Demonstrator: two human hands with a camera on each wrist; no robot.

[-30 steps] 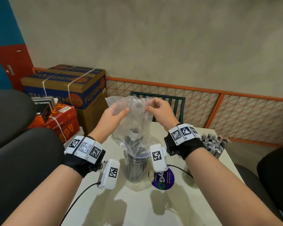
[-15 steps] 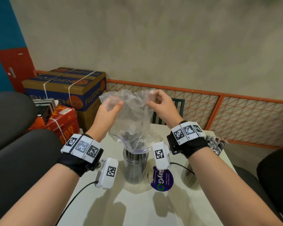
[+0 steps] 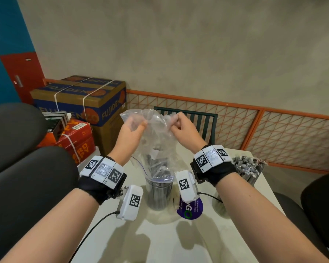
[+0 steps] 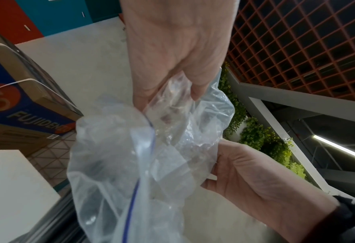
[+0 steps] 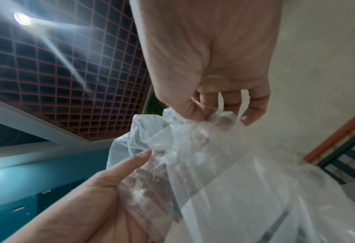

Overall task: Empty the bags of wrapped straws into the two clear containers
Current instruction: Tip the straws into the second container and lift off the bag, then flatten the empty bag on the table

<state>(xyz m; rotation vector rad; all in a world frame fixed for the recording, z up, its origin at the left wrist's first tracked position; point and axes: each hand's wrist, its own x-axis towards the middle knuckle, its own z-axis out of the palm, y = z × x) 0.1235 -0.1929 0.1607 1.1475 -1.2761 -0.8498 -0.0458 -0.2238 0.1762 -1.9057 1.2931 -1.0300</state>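
Over container (image 3: 158, 194), hands pinching bag (image 3: 156, 141)

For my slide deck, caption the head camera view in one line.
Both hands, left hand and right hand, hold an upturned clear bag over a straw-filled container.

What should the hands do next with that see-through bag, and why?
Probably lift the bag a little higher and shake it gently. Both the left hand and right hand pinch its upturned bottom, its mouth sits over the clear container, and some straws still seem to hang inside.
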